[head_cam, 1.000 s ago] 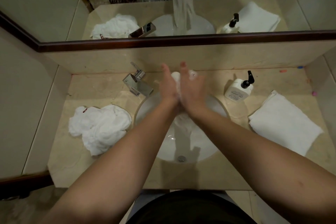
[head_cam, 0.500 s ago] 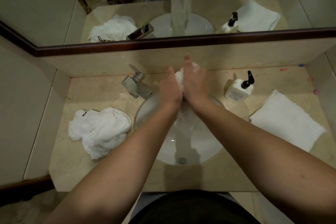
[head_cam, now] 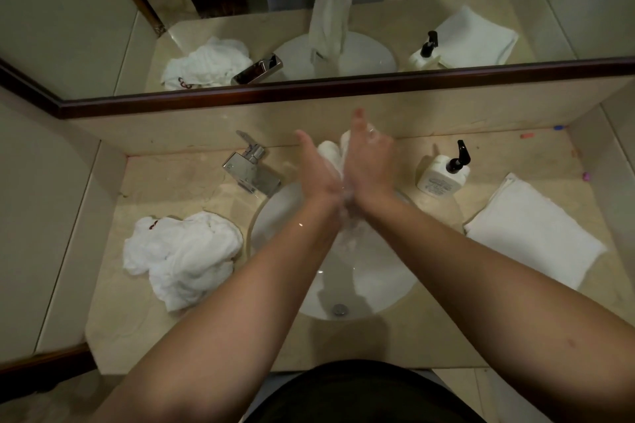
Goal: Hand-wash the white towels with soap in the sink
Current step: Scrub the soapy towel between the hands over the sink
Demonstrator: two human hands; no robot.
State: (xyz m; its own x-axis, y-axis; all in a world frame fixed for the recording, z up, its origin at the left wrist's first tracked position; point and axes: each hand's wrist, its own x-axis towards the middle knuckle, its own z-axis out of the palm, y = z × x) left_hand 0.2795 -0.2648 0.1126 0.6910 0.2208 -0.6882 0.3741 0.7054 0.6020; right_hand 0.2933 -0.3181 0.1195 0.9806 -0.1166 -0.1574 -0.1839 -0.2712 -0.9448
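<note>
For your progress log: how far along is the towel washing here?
Apparently done: the crumpled towel beside the sink. In hand: the left hand and right hand rub a sudsy towel over the basin. Left: the folded towel near the soap bottle.

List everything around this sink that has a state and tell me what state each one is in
White towel between the hands: soapy, pressed between both palms over the basin.
Left hand: flat against the towel.
Right hand: flat against the towel.
Crumpled white towel on the left counter: bunched in a heap.
Folded white towel on the right counter: flat, folded.
Chrome faucet: no water visible.
White pump bottle with black pump: upright.
White round sink: drain open, not filled.
</note>
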